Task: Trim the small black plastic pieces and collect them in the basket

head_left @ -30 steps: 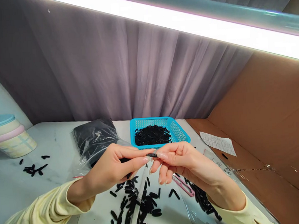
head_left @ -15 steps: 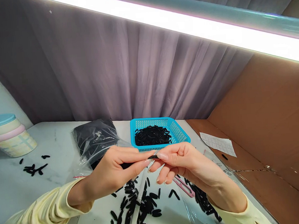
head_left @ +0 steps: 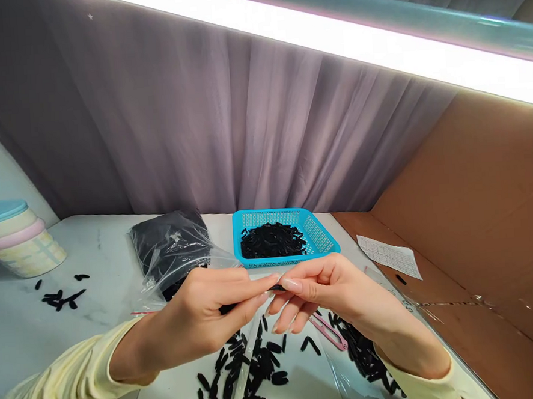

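I see a white table (head_left: 100, 249), one curtain (head_left: 176, 127) behind. My left hand (head_left: 205, 308) and right hand (head_left: 321, 289) pinch one black piece (head_left: 278, 288), mid-scene; one basket (head_left: 321, 235), one bag (head_left: 169, 238) lie farther.

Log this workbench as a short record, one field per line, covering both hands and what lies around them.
Left hand: left hand, fingers pinching a small black piece
Right hand: right hand, thumb and fingers at the same piece
Below hands: loose black pieces scattered around a white stick
Beside right hand: pink tool, partly hidden
Behind hands: blue basket holding many black pieces; clear bag with dark contents
Far left: lidded cup
Far right: gridded paper
Overhead: lit lamp
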`<state>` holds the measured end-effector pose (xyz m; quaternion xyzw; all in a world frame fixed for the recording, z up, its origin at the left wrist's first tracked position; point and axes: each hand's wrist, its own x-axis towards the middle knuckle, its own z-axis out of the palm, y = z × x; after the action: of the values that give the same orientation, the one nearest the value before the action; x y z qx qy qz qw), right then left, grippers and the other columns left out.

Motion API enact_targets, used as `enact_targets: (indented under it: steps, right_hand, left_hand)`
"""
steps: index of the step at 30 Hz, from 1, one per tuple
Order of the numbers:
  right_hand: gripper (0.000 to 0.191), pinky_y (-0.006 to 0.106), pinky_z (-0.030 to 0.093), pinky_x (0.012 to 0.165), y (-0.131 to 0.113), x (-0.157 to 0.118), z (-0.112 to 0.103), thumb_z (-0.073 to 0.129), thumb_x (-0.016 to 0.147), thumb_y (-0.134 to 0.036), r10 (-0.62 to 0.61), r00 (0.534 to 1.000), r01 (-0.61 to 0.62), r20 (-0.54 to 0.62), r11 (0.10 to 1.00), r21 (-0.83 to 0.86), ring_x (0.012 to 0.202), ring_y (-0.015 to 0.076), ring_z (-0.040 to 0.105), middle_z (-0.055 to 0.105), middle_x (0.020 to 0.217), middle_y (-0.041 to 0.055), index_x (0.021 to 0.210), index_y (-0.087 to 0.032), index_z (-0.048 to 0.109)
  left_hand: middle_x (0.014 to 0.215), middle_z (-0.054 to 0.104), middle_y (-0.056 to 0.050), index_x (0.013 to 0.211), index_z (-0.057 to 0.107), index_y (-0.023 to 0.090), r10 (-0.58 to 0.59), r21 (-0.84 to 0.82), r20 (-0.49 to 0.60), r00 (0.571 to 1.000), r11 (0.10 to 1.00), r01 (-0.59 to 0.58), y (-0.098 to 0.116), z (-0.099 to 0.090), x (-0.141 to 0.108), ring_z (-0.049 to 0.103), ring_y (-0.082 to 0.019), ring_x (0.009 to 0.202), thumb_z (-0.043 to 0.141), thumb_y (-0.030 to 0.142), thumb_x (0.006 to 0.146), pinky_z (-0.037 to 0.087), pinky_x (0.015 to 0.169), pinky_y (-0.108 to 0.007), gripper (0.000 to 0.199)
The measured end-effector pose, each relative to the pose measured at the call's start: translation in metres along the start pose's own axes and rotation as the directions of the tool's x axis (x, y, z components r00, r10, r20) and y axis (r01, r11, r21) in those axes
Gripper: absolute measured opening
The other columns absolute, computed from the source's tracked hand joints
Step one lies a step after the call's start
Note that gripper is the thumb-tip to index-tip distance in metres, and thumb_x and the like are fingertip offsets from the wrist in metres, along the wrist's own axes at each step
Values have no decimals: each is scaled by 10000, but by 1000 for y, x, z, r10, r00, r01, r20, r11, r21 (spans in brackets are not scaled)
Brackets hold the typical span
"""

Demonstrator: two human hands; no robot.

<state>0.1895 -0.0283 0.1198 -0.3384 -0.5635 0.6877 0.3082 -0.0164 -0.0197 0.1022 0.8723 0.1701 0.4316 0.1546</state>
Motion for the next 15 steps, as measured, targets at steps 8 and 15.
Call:
enact_targets:
  steps: [8,15]
  right_hand:
    - [290,213,546,578,1,-3,3,560,871,-371,-54,998,50,-20,984,-168,656,141,691,683,733,63,785,-108,647]
    - [279,230,460,524,12,-4,16,359,951,-267,-358,928,195,-105,705,-682,533,121,561,613,637,31,779,-169,555]
  left_hand:
    - [592,432,44,1166,614,128,-5,39,45,999,999,3,-1,-1,-2,382,-70,514,471,61,879,353,485,-156,328]
    - [599,406,41,1190,591,130,-2,53,30,1000,999,1,-2,3,-3,382,-88,534,473,48,879,350,493,-190,342]
